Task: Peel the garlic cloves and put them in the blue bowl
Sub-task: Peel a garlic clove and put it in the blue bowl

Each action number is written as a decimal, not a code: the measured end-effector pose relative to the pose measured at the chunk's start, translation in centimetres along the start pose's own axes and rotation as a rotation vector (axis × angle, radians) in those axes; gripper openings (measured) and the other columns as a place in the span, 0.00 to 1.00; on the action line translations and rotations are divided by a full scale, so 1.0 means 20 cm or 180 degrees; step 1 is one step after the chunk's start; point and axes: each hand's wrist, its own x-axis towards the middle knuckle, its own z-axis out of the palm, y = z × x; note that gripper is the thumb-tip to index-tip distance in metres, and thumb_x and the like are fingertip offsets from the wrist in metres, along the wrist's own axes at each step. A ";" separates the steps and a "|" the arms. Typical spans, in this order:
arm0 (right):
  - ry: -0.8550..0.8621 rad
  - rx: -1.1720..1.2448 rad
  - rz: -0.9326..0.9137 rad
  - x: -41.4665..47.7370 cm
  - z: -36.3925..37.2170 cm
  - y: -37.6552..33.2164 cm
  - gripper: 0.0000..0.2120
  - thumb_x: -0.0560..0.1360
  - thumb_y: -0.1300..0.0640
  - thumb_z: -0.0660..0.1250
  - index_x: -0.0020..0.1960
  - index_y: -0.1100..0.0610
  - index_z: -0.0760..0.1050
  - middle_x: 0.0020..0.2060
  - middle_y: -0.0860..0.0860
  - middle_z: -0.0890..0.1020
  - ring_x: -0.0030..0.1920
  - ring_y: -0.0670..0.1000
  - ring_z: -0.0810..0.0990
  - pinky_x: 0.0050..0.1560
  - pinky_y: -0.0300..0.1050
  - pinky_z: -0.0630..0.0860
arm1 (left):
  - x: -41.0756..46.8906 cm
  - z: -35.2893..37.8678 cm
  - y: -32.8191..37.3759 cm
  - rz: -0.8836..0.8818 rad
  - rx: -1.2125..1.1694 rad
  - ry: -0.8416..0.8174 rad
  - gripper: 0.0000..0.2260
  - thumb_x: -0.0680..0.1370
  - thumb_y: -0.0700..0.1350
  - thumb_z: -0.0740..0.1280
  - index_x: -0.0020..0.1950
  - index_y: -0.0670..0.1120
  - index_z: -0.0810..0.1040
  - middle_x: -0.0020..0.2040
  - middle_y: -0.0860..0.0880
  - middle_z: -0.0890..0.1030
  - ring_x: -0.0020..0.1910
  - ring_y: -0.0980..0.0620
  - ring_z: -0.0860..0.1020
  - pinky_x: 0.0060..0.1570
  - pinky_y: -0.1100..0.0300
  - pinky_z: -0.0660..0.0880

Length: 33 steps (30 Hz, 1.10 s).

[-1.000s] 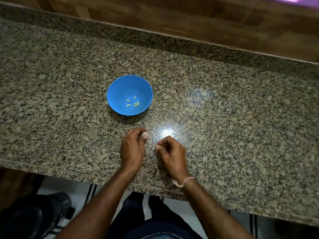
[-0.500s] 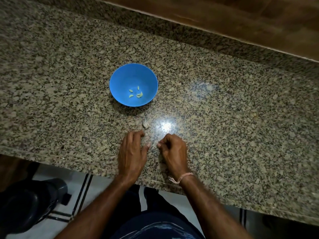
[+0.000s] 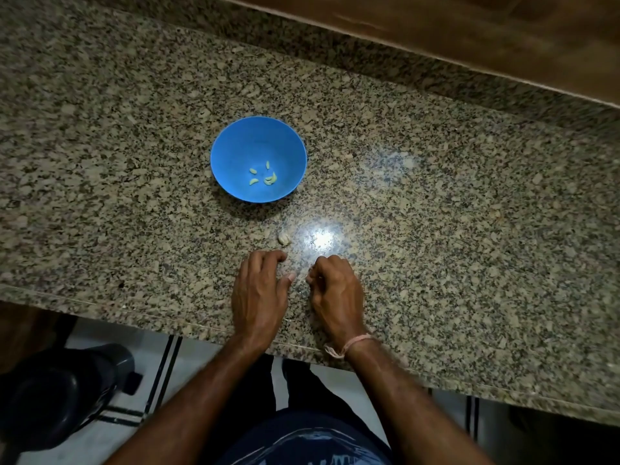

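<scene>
Probably a home kitchen: speckled granite counter (image 3: 436, 229), tiled floor (image 3: 198, 357).

Blue bowl (image 3: 258, 142) on tabletop (image 3: 436, 213) contains peeled cloves (image 3: 263, 177). One garlic piece (image 3: 284, 238) lies between bowl and left hand (image 3: 258, 293). Right hand (image 3: 337, 293) rests curled beside the left.

One blue bowl (image 3: 224, 152), five peeled cloves (image 3: 254, 181), one unpeeled clove (image 3: 283, 238)

The bowl (image 3: 241, 146) is sitting mid-surface (image 3: 436, 229), with the peeled cloves (image 3: 263, 177) lying in its near-right part. A garlic clove (image 3: 283, 238) is lying on the surface nearer the person, between the bowl and the hands. The left hand (image 3: 258, 293) and right hand (image 3: 337, 293) are resting side by side, slightly apart, near the front edge.
</scene>
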 end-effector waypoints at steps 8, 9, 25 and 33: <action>-0.0528 0.1687 0.1043 0.05 -0.11 -0.01 0.05 0.77 0.64 0.73 0.43 0.59 0.80 0.38 0.52 0.84 0.39 0.49 0.84 0.36 0.32 0.75 | -0.01 -0.04 0.06 -0.0511 -0.1169 -0.0555 0.04 0.80 0.48 0.72 0.54 0.55 0.82 0.51 0.58 0.81 0.48 0.58 0.80 0.43 0.56 0.81; -0.0665 0.2320 0.1311 0.05 -0.15 -0.01 0.02 0.77 0.64 0.74 0.47 0.62 0.82 0.41 0.55 0.86 0.42 0.50 0.86 0.39 0.34 0.79 | -0.01 -0.05 0.07 -0.0681 -0.1477 -0.0636 0.03 0.80 0.48 0.72 0.53 0.55 0.83 0.49 0.58 0.83 0.46 0.59 0.81 0.44 0.54 0.83; -0.0202 0.3270 0.1314 -0.07 -0.25 -0.06 0.03 0.78 0.64 0.72 0.51 0.60 0.83 0.46 0.55 0.87 0.50 0.57 0.86 0.52 0.49 0.85 | -0.04 -0.23 0.23 -0.1100 -0.3054 -0.0707 0.04 0.78 0.39 0.74 0.52 0.44 0.87 0.46 0.48 0.88 0.50 0.49 0.87 0.57 0.52 0.83; 0.0032 0.3129 0.1253 -0.08 -0.23 -0.07 0.03 0.78 0.63 0.73 0.50 0.56 0.84 0.44 0.53 0.87 0.47 0.55 0.87 0.51 0.55 0.85 | -0.05 -0.23 0.26 -0.1111 -0.3080 -0.0556 0.03 0.79 0.40 0.74 0.52 0.44 0.86 0.46 0.47 0.88 0.49 0.50 0.87 0.54 0.56 0.83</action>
